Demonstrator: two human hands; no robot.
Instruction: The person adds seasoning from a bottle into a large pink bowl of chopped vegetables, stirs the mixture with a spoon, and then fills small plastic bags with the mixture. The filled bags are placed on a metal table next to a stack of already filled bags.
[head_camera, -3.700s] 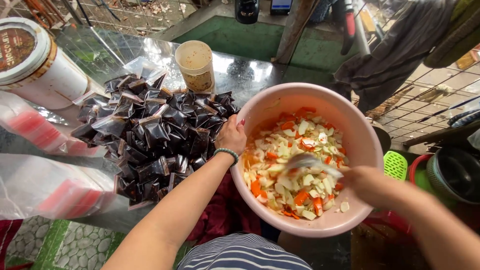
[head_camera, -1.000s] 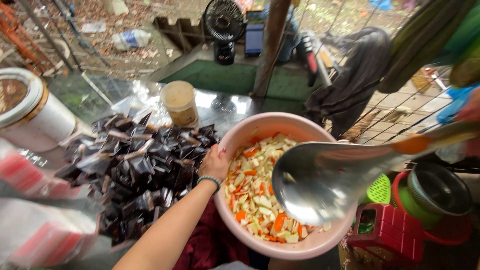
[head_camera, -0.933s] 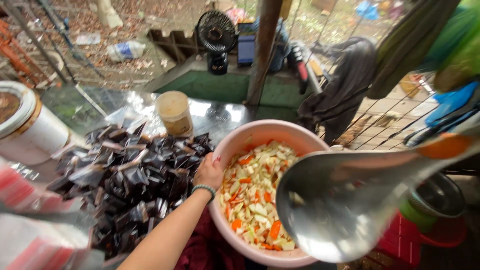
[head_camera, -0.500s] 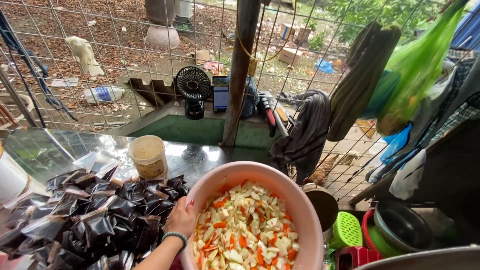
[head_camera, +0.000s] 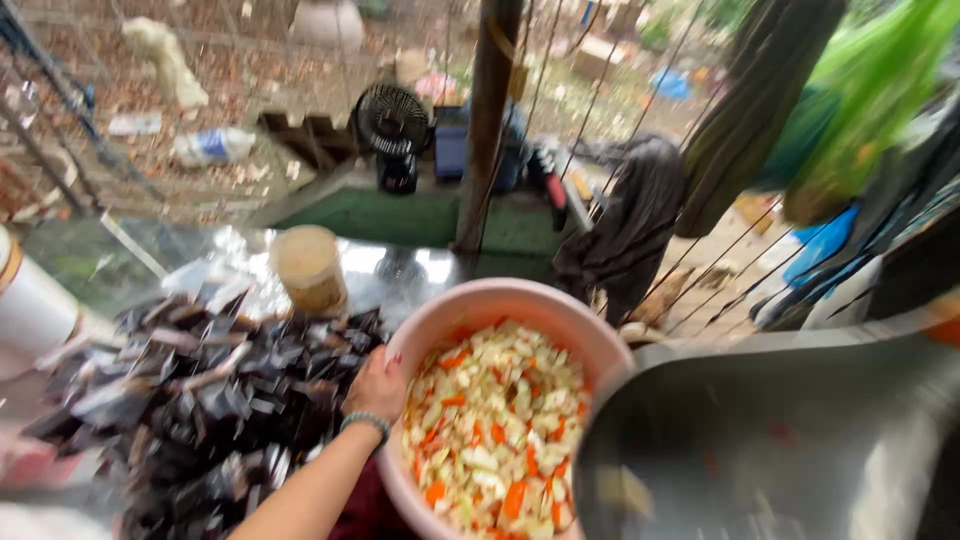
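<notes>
- Our left hand (head_camera: 376, 385) grips the near-left rim of the pink bowl (head_camera: 480, 303), fingers curled over its edge.
- Our right hand is out of view, so we cannot tell its grip; only a blurred metal ladle (head_camera: 770, 440) fills the lower right, its handle cut off.
- The ladle hides the bowl's right side; chopped pale and orange pieces (head_camera: 490, 430) lie inside.
- Dark sachets (head_camera: 190, 400), smeared by blur, are heaped left of the bowl, a tan tub (head_camera: 309, 268) behind them.
</notes>
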